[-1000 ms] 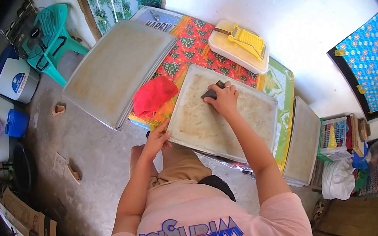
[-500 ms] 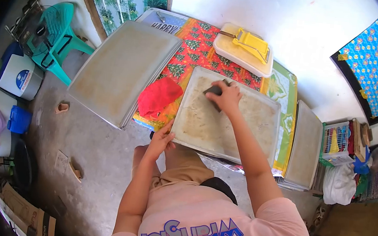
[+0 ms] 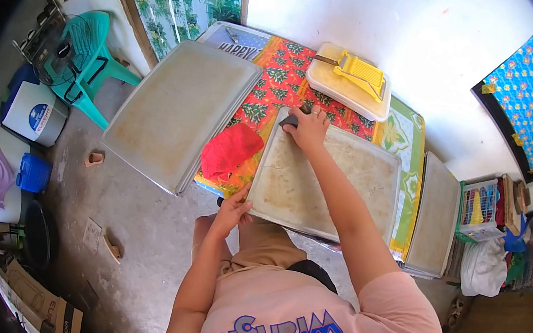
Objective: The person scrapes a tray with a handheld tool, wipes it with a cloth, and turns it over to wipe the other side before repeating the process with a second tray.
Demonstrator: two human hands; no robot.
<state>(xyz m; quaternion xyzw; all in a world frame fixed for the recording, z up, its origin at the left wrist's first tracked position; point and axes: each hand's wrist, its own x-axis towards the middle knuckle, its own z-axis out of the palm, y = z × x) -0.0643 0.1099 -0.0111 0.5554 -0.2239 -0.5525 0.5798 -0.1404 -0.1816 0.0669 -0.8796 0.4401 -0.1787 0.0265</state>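
Observation:
A shallow metal baking tray (image 3: 350, 182) with a stained, brownish surface lies on the covered table in front of me. My right hand (image 3: 310, 129) presses a dark grey block (image 3: 289, 122), perhaps a sponge, on the tray near its far left corner. The fingers wrap over the block and hide part of it. At the near left corner, my left hand (image 3: 233, 213) grips the tray's edge, thumb side up. A crumpled red cloth (image 3: 232, 151) rests on the table just left of the tray, close to my left hand.
More flat trays are stacked at the left (image 3: 181, 104) and at the right (image 3: 435, 215). Behind the tray, a yellow slicer-like tool (image 3: 360, 74) sits on a lidded white container (image 3: 347, 97) by the wall. A green chair (image 3: 88, 60) stands at the far left.
My right hand has slid the dark block up and to the left across the tray, toward its far left corner. My left hand stays at the near corner.

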